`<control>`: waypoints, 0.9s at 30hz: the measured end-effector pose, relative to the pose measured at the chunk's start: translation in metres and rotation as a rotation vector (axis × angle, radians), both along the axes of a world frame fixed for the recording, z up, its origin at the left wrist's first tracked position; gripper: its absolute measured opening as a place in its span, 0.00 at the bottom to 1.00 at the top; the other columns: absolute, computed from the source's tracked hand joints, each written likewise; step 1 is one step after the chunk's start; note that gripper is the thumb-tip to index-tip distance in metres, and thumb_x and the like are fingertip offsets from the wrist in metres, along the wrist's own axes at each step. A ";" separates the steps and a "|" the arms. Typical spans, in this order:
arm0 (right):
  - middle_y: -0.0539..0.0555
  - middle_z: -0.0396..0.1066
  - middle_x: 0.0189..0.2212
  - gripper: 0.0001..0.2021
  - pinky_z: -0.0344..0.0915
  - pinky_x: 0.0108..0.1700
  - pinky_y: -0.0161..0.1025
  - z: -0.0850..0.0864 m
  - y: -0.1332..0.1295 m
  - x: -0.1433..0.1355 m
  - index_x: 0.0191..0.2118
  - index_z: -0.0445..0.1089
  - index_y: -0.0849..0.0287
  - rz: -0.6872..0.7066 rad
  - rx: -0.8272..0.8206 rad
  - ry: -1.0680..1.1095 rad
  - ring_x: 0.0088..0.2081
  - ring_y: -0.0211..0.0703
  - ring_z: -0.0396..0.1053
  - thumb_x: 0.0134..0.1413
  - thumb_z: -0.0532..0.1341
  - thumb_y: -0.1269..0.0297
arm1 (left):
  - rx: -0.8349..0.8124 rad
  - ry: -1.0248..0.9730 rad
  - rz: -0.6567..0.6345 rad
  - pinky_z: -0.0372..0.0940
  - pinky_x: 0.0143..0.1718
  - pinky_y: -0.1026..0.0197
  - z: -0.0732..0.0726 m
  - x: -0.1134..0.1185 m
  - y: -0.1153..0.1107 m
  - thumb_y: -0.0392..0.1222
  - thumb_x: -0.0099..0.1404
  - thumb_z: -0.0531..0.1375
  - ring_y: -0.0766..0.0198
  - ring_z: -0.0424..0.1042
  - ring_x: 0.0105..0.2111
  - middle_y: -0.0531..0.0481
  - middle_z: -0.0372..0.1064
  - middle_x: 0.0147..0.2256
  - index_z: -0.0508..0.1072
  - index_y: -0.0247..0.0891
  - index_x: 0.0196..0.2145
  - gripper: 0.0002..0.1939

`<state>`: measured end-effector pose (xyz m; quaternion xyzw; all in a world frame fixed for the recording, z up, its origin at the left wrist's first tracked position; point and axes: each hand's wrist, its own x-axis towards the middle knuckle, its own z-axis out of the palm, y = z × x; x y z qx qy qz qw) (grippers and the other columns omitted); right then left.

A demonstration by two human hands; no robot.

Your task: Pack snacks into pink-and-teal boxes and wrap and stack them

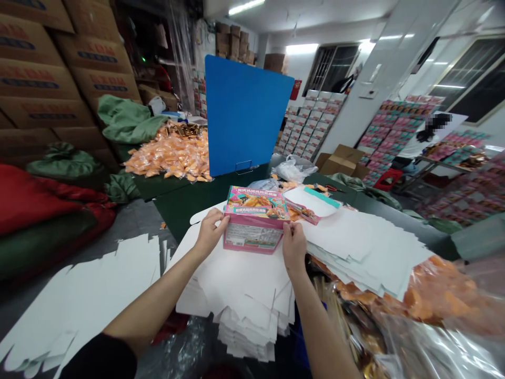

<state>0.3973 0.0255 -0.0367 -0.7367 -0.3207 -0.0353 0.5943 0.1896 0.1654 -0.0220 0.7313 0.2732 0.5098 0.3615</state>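
A pink printed carton (254, 226) with a food picture on its upper face is held up in front of me. My left hand (211, 230) pinches its left edge. At the right edge, my right hand (294, 243) grips it between thumb and fingers. Under the carton lies a stack of white flat carton blanks (244, 295), face down, with notched ends toward me. A second pile of white blanks (359, 242) spreads to the right, and a part-folded printed one (311, 205) lies on its far side. What is inside the carton is hidden.
A blue panel (246, 116) stands upright on the dark green table (173, 208). Orange bagged pieces (173, 152) are heaped at the back left. More white blanks (94, 300) lie low at left. Scissors (335, 188) rest behind. A person (418, 137) is at far right.
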 end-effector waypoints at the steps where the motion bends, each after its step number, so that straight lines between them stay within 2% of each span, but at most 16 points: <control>1: 0.48 0.63 0.23 0.21 0.56 0.34 0.40 0.000 0.000 -0.001 0.29 0.58 0.53 -0.001 0.004 -0.014 0.27 0.42 0.59 0.55 0.53 0.39 | 0.027 -0.010 -0.006 0.63 0.42 0.58 0.000 0.000 0.000 0.51 0.61 0.61 0.57 0.68 0.40 0.45 0.68 0.37 0.66 0.39 0.18 0.19; 3: 0.47 0.62 0.23 0.21 0.56 0.34 0.39 -0.001 -0.003 -0.004 0.29 0.57 0.53 0.006 0.018 -0.031 0.27 0.42 0.59 0.57 0.52 0.39 | 0.012 -0.031 -0.058 0.64 0.50 0.53 0.000 -0.001 -0.001 0.52 0.62 0.60 0.52 0.68 0.51 0.39 0.65 0.52 0.68 0.38 0.19 0.19; 5: 0.47 0.62 0.23 0.22 0.56 0.33 0.39 -0.003 -0.010 -0.008 0.29 0.57 0.54 0.013 0.037 -0.037 0.26 0.41 0.58 0.57 0.51 0.39 | -0.028 -0.051 -0.108 0.65 0.53 0.50 -0.003 -0.004 -0.006 0.53 0.63 0.59 0.50 0.69 0.53 0.39 0.64 0.57 0.68 0.38 0.20 0.20; 8: 0.47 0.62 0.23 0.22 0.56 0.32 0.39 -0.014 -0.029 -0.017 0.29 0.58 0.54 0.019 0.040 -0.042 0.26 0.41 0.58 0.57 0.52 0.39 | 0.011 -0.093 -0.115 0.66 0.54 0.47 -0.013 -0.014 -0.022 0.51 0.64 0.59 0.51 0.70 0.53 0.40 0.69 0.54 0.69 0.40 0.20 0.19; 12: 0.48 0.63 0.23 0.21 0.57 0.32 0.38 -0.038 -0.064 -0.033 0.30 0.61 0.55 -0.029 0.027 -0.028 0.27 0.41 0.60 0.57 0.54 0.40 | 0.127 -0.134 -0.116 0.70 0.51 0.47 -0.036 -0.032 -0.049 0.46 0.64 0.60 0.52 0.71 0.52 0.40 0.71 0.51 0.72 0.41 0.21 0.15; 16: 0.48 0.63 0.24 0.21 0.58 0.33 0.38 -0.056 -0.089 -0.041 0.29 0.60 0.55 -0.081 0.005 -0.066 0.28 0.42 0.61 0.56 0.55 0.41 | 0.174 -0.143 -0.142 0.71 0.52 0.48 -0.056 -0.044 -0.066 0.45 0.64 0.60 0.53 0.72 0.51 0.39 0.71 0.51 0.71 0.40 0.18 0.18; 21: 0.50 0.64 0.26 0.20 0.61 0.36 0.41 -0.068 -0.101 -0.038 0.30 0.61 0.55 -0.074 -0.032 -0.107 0.30 0.44 0.64 0.56 0.55 0.41 | 0.195 -0.137 -0.214 0.69 0.55 0.48 -0.071 -0.049 -0.072 0.43 0.64 0.60 0.52 0.71 0.54 0.36 0.69 0.53 0.71 0.40 0.18 0.17; 24: 0.51 0.64 0.26 0.21 0.61 0.36 0.41 -0.071 -0.104 -0.038 0.30 0.61 0.55 -0.073 -0.037 -0.111 0.30 0.45 0.64 0.56 0.56 0.41 | 0.172 -0.086 -0.216 0.68 0.57 0.47 -0.079 -0.052 -0.072 0.45 0.63 0.61 0.51 0.70 0.55 0.36 0.69 0.54 0.69 0.39 0.16 0.19; 27: 0.51 0.65 0.26 0.20 0.60 0.35 0.40 -0.072 -0.105 -0.041 0.31 0.62 0.56 -0.066 -0.038 -0.098 0.30 0.44 0.63 0.56 0.56 0.41 | 0.219 -0.080 -0.222 0.68 0.57 0.47 -0.084 -0.055 -0.072 0.43 0.63 0.62 0.50 0.70 0.55 0.36 0.69 0.54 0.70 0.39 0.17 0.18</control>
